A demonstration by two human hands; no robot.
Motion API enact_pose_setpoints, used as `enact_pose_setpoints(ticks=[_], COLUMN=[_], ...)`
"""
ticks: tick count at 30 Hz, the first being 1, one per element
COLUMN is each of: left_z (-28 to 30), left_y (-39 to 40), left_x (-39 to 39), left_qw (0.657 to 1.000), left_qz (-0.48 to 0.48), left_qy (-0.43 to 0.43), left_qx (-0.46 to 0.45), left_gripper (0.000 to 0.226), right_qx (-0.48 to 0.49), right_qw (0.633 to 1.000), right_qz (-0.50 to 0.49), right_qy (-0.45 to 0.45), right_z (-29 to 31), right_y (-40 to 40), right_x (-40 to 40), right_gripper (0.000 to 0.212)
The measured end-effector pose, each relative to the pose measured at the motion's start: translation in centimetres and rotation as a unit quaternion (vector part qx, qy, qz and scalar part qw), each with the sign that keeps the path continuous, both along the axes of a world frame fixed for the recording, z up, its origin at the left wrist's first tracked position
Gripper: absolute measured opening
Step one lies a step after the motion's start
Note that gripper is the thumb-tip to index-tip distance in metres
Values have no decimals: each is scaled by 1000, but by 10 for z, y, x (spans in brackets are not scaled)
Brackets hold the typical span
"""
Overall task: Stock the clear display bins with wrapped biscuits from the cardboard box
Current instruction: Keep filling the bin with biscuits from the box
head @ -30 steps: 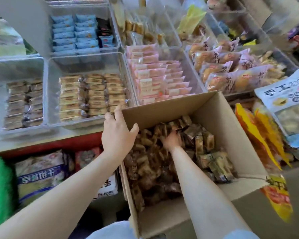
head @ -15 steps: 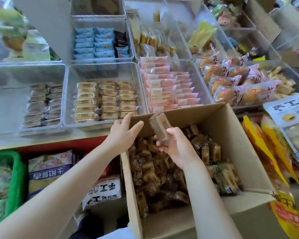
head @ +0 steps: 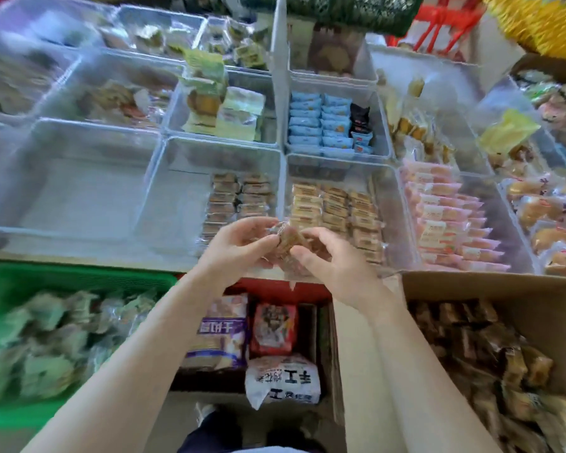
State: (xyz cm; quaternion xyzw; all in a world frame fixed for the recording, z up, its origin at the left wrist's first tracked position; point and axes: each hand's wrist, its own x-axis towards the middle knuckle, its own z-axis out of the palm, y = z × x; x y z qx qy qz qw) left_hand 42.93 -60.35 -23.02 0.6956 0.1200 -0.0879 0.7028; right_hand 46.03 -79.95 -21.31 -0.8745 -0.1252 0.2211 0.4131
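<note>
Here, your two hands meet above the near edge of the shelf, in front of a clear bin (head: 183, 191) that holds two short rows of brown packets at its right side, with bare floor across its left. Your left hand (head: 236, 250) and right hand (head: 334, 266) both curl around one wrapped biscuit (head: 288, 240), fingers closed on it from either side. It sits between your fingertips, its long axis running from near-left to far-right, tilted upward. The cardboard box (head: 490, 286) stands open at your near right, full of brown packets. A green basket (head: 79, 276) lies near left.
</note>
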Motion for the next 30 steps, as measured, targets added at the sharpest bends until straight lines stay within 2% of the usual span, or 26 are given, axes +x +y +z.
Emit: enact_pose_setpoints(ticks=[3,4,5,6,7,8,10,12,13,17,22,26,30], left_z=[-18,-31,-46,-61,-76,-92,-120,-141,-147,-159,-162,-165,-161], left_y=[64,86,114,134,151,170,198,207,207,210,212,213,213], left_x=[-3,-2,0,3,3,1,-6,-12,-13,-14,-14,-14,-14], left_qw=[999,997,989,967,928,890,840,804,795,808,818,821,818], left_qz=[36,63,90,93,71,40,-37,-85,-91,-70,-65,-68,-66], left_qy=[-4,-9,-13,-12,-5,16,61,63,53,28,8,10,14], left_qx=[-5,32,113,236,366,455,538,585,598,584,572,567,571], left_gripper=[19,20,29,47,69,88,108,110,108,100,90,89,87], right_qx=[-3,-5,-10,-15,-16,-18,-18,-17,-21,-95,-245,-286,-328], right_qw=[1000,1000,1000,1000,1000,999,999,998,999,994,957,933,915], right_qz=[15,14,12,0,-16,-27,-49,-52,-44,28,149,209,222], right_qy=[19,19,17,13,10,8,0,-8,-5,40,45,56,72], right_z=[-15,-23,-33,-41,-48,-56,-73,-88,-97,-121,-134,-141,-153], right_y=[64,85,113,130,143,162,198,228,240,271,285,307,313], right_x=[11,14,20,24,28,33,43,52,57,68,83,86,89], right_gripper=[32,29,27,27,28,29,33,35,35,35,40,27,31])
